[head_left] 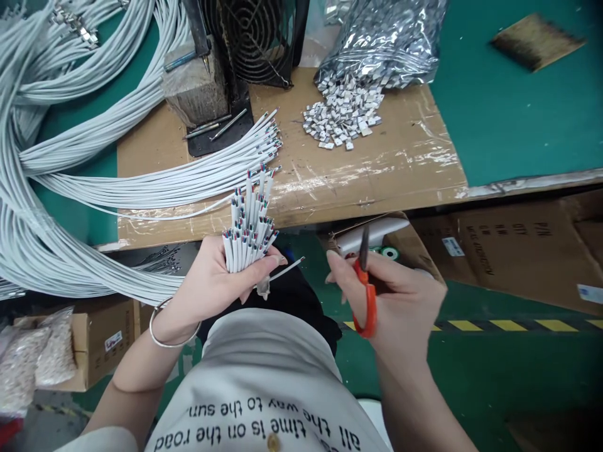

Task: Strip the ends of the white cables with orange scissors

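Observation:
My left hand [221,270] is wrapped round a bundle of white cables [249,235], whose cut ends point up and show small coloured inner wires. One cable end sticks out to the right, apart from the bundle. My right hand [396,295] grips a pair of scissors [370,307] with orange handles, dark blades pointing up. The scissors are a short way right of the bundle and do not touch it. Behind the bundle, another spread of white cables [188,179] lies on the cardboard sheet [377,169] with its ends to the right.
A heap of small metal connectors [346,113] lies before a silvery bag [386,41]. A black fan [257,37] stands beside a wooden block [195,88] with a soldering iron [186,59]. Cable coils [28,157] fill the left. Cardboard boxes [513,245] stand below the table edge.

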Tool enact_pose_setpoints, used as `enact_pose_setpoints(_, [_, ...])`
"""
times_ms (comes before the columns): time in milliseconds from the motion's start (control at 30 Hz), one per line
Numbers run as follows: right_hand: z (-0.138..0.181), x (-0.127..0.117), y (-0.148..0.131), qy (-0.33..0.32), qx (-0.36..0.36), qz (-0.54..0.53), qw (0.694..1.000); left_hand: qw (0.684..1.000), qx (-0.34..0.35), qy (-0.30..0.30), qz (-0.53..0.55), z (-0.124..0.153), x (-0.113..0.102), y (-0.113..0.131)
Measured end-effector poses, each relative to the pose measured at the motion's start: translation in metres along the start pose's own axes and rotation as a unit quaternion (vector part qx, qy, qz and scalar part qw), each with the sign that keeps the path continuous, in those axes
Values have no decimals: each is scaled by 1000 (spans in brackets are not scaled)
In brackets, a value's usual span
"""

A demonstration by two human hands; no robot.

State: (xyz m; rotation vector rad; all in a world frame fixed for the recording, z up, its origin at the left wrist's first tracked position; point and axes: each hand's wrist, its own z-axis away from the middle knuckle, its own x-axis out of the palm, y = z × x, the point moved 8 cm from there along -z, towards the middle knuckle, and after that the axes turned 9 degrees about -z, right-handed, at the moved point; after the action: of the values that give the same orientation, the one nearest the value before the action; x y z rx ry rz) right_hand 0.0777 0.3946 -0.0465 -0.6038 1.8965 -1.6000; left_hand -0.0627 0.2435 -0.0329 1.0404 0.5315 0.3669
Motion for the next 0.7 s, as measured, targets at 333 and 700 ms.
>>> enact_pose_setpoints(333, [-20, 37, -28, -56, -25, -104, 993, 1000, -14, -19, 7, 0, 6, -3])
enact_pose_setpoints(700, [-22, 37, -18, -50, 0, -102, 994, 998, 8, -6, 69, 2, 3, -4])
